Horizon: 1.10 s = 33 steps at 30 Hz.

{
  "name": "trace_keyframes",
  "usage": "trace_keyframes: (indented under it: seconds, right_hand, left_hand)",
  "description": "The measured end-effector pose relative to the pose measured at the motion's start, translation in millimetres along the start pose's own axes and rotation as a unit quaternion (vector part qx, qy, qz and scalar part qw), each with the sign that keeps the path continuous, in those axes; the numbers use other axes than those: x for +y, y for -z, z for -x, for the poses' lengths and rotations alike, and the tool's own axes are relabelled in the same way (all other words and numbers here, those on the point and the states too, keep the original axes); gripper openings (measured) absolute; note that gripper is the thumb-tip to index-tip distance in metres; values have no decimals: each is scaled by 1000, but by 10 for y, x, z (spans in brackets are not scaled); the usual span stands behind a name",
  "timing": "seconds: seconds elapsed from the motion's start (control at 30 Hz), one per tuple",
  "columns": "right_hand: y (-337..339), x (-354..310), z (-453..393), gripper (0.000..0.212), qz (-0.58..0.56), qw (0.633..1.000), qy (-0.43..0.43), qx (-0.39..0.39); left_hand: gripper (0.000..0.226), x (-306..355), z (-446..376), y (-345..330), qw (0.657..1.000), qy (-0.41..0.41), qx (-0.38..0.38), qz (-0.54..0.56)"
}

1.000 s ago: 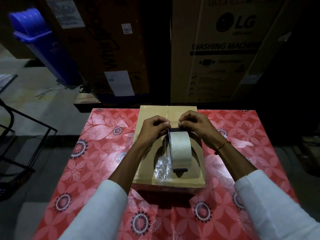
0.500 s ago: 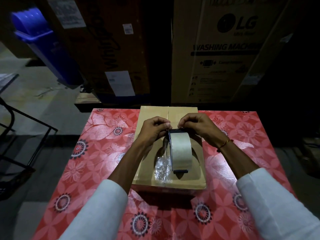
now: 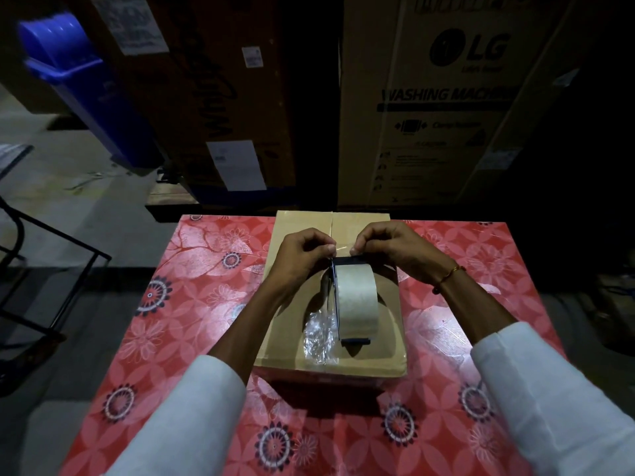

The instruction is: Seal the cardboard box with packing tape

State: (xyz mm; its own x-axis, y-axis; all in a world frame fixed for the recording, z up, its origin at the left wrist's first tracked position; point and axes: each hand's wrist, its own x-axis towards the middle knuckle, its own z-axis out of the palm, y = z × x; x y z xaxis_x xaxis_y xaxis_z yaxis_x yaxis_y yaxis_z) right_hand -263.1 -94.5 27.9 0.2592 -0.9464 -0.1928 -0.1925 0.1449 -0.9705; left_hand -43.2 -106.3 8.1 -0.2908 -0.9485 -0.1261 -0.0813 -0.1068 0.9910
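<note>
Head view: tape end (image 3: 342,249) barely visible between pinching fingertips (image 3: 330,248).

We stood in a dim storeroom: tall appliance cartons (image 3: 443,108) stacked behind, a blue bin (image 3: 86,87) on concrete.

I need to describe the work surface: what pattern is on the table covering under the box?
Red table covering with pale and dark floral medallions, clearest in the head view.
</note>
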Motion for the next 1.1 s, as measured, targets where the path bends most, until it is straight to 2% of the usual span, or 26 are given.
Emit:
trace_keyframes:
  seconds: [0.2,0.53,0.87,1.1]
  right_hand:
    - [67,-3,-20,13,9,999,5,-33]
    - [125,-10,-104,16,69,997,0,-46]
    - [166,7,-146,19,33,999,-21,-38]
    - [142,15,-116,20,20,999,-20,-22]
  left_hand:
    - [9,11,-17,33,1000,-2,-22,0]
    - [11,-22,-35,35,1000,6,-15,2]
    - [10,-41,-28,42,1000,-5,-18,4]
    - [18,-31,-54,117,994,54,-40,82]
